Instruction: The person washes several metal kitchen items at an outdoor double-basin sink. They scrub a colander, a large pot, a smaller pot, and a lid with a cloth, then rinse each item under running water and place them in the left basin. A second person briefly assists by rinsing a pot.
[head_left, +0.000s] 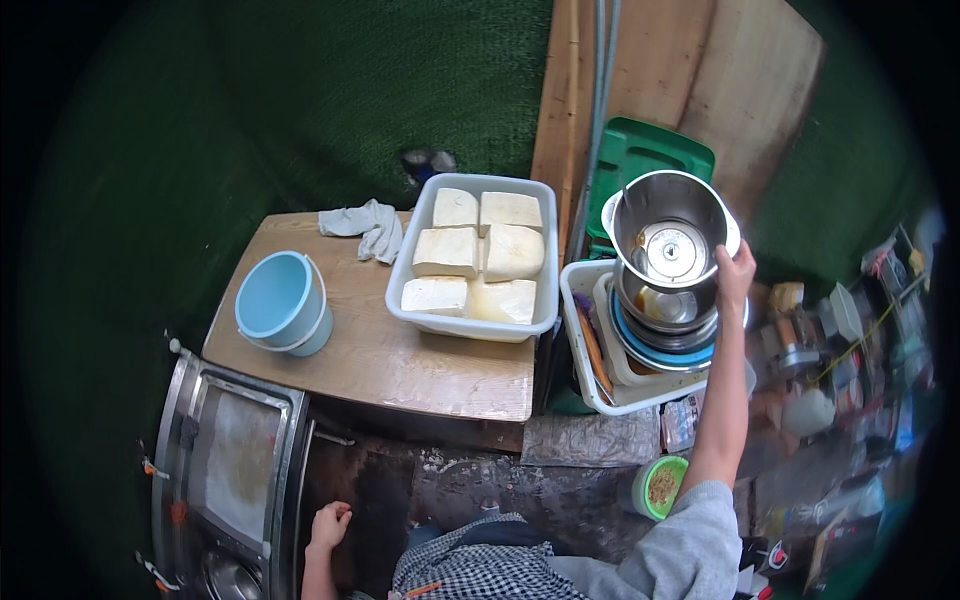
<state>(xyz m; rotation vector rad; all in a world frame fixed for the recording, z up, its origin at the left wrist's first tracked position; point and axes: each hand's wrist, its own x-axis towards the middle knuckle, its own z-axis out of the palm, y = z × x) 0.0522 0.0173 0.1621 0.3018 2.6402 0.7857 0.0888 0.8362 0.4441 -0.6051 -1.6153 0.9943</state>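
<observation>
My right hand (734, 271) grips the white rim of a metal pot (673, 229), which is tilted so that its inside faces me. Below it, metal bowls (670, 307) are stacked with blue and white basins in a white plastic tub (583, 390). Down at the left, my left hand (330, 523) holds nothing, its fingers loosely curled beside the metal counter. White blocks that look like tofu (444, 253) lie in a white plastic bin (546, 225) on the wooden table (360, 375). Left of the bin is a light blue bucket (276, 296).
A white cloth (367, 226) lies at the table's back edge. Metal-framed equipment (240, 450) stands at the lower left. A green container (660, 487) with crumbly matter is under my right arm. Boards (660, 60) and poles lean behind the tub, near a green lid (652, 146).
</observation>
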